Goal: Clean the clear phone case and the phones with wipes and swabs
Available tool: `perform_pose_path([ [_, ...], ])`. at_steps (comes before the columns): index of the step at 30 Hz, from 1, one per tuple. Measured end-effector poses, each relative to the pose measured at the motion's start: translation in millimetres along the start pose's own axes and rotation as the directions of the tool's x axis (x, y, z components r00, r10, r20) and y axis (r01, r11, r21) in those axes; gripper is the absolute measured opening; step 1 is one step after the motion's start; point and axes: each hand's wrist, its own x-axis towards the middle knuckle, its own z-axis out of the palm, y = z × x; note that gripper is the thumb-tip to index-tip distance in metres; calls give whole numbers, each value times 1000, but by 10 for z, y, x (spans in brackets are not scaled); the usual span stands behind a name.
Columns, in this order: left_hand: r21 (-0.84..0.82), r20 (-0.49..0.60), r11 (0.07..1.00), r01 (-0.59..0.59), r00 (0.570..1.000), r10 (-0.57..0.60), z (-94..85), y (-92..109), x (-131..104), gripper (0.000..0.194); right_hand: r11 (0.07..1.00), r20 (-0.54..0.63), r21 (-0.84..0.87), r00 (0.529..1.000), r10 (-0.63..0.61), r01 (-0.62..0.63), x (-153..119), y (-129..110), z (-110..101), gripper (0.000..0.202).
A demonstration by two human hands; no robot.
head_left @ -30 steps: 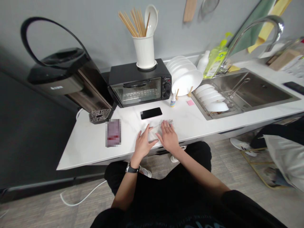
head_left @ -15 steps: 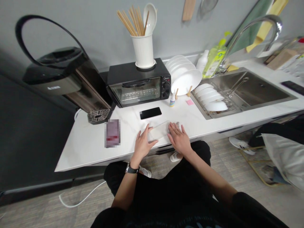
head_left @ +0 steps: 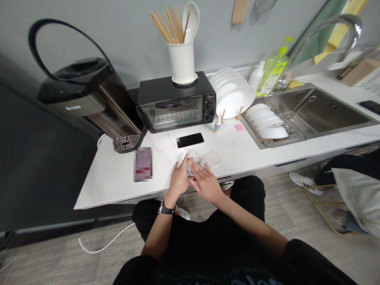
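A clear, flat phone-case-like piece (head_left: pixel 213 159) lies on the white counter near its front edge. My right hand (head_left: pixel 204 181) rests over its left part, fingers stretched and pressing a crumpled pale cloth or tissue (head_left: pixel 201 161) against it. At the left end of the clear piece is my left hand (head_left: pixel 179 178), thumb and fingers apart, touching or steadying that end. A black phone (head_left: pixel 190 140) lies just behind both hands. Behind and to the right stand a small white bottle (head_left: pixel 217 126) and a pink square packet (head_left: pixel 239 127).
A black toaster oven (head_left: pixel 175 111) holds a white utensil pot (head_left: pixel 181 63). To the left are a dark drink machine (head_left: pixel 89 99) and a blurred purple item (head_left: pixel 143 164). White plates (head_left: pixel 233 97) and a sink (head_left: pixel 319 113) with bowls stand right. Beyond sits a person's white shoe (head_left: pixel 305 183).
My right hand has slid left along the clear piece with the crumpled cloth or tissue, close to my left hand. The right end of the clear piece is now uncovered.
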Motion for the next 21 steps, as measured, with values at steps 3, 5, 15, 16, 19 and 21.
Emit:
perform_pose_path([
  [3, -26, -14, 1000, -3, 1000, 3, -4, 29, 17, 69, 999, 1, -24, 999, 36, -36, -82, 220, -75, 43],
  [5, -54, -32, 998, -22, 999, 20, -3, 37, 24, 72, 995, -18, -55, 996, 85, -86, -81, 387, -107, 43],
  [15, -61, -61, 998, -33, 998, 29, -2, 1, -12, 68, 991, -91, -57, 990, 111, -117, 254, 146, 119, 49],
  [16, -47, -54, 999, -26, 998, 24, -6, -4, -19, 66, 995, -83, -48, 993, 88, -93, 245, 55, 134, 48],
  [19, -4, -32, 1000, 3, 999, -3, -15, -11, -31, 66, 999, -54, -26, 998, 31, -33, 157, -101, 110, 45],
  [21, 5, -23, 1000, 2, 1000, -2, -15, -7, -28, 68, 1000, -27, -15, 1000, -3, 3, 74, -80, 54, 44],
])
